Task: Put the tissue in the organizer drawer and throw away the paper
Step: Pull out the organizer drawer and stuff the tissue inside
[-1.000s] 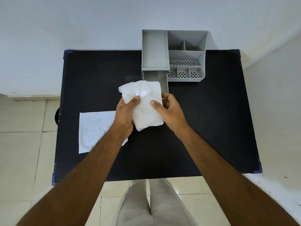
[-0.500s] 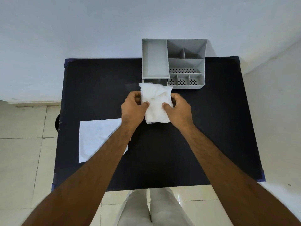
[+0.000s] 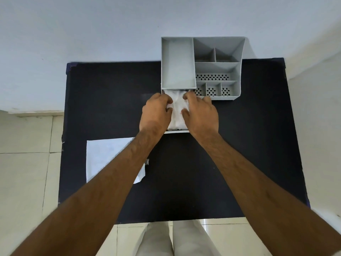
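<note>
A grey desk organizer (image 3: pixel 217 69) stands at the far edge of the black table (image 3: pixel 249 145), against the wall. Its drawer (image 3: pixel 177 131) is pulled out toward me under the left compartment. The white tissue pack (image 3: pixel 177 111) lies inside the drawer. My left hand (image 3: pixel 156 112) presses on its left side and my right hand (image 3: pixel 200 112) on its right side, with fingers curled over the tissue. A white sheet of paper (image 3: pixel 107 159) lies flat on the table's left part, partly hidden by my left forearm.
The wall runs right behind the organizer. Tiled floor shows on the left and in front of the table. My legs stand at the table's near edge. Bare black tabletop extends to the right of my arms.
Both hands carried the tissue pack away from me and down into the open drawer. It was held above the table before; now it sits in the drawer.
</note>
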